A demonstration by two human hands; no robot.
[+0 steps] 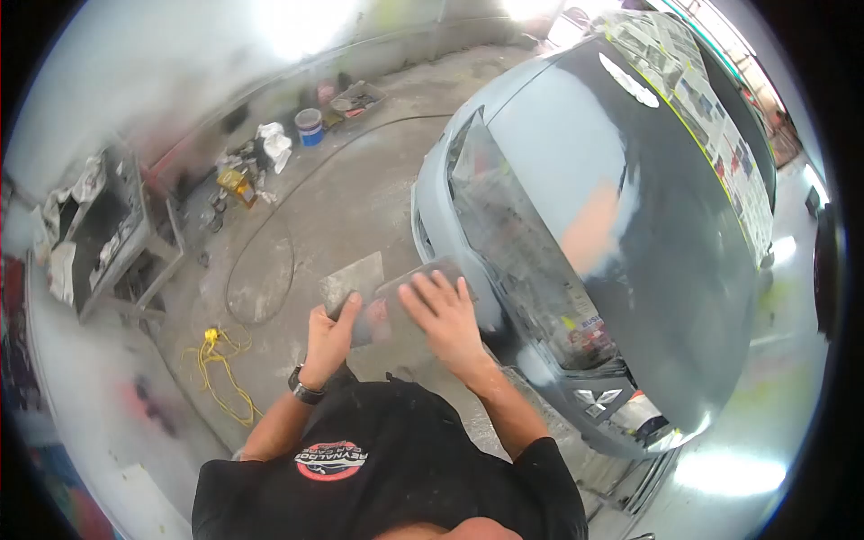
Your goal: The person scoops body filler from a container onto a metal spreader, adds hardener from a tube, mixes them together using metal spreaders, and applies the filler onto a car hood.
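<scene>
While the grey-primed car (621,225) fills everything to the right of the hands, its front bumper edge runs just beside the right hand (447,317), leaving little room on that side. Its hood is dull grey with a paler patch, and the windshield is covered with masking paper (711,117). Open concrete floor (360,198) spreads beyond and to the left of the hands, crossed by a thin dark hose (270,243) looping ahead of them. Farther left stands a metal desk (108,243) draped with rags, well apart. A coil of yellow cord (216,360) lies on the floor left of the left wrist, and a blue bucket (309,126) sits far ahead near the wall.

Both hands close on a flat grey board (396,292), smeared and dusty, held level in front of the chest. The left hand (331,335) has its grip clenched on the board's left end; the right hand lies across its right half, fingers spread over the top edge.
</scene>
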